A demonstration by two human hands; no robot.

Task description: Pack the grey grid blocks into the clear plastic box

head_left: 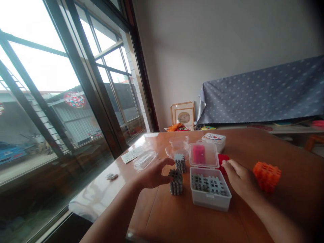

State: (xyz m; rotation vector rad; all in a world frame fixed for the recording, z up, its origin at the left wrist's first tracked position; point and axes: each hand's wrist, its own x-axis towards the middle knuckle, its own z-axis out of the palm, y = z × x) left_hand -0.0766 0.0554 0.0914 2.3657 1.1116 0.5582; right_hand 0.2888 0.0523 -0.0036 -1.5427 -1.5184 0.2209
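Observation:
My left hand (pixel 153 174) curls round a stack of grey notched puzzle pieces (pixel 176 182) standing on the wooden table (pixel 298 189), thumb above and fingers at its left side. A second grey stack (pixel 180 162) stands just behind it. My right hand (pixel 239 180) rests on the table beside an open clear plastic box (pixel 210 190) holding more grey pieces; its fingers are bent and touch a red flat piece (pixel 222 159), holding nothing I can see. The box lid (pixel 204 155) stands up, showing pink behind it.
An orange assembled puzzle cube (pixel 267 175) sits right of my right hand. Behind are a closed clear box (pixel 214 140), clear dishes (pixel 178 145), a clear lid (pixel 145 159) and a paper slip (pixel 129 156). A large window (pixel 63 101) runs along the left; a covered bench (pixel 263 94) stands behind.

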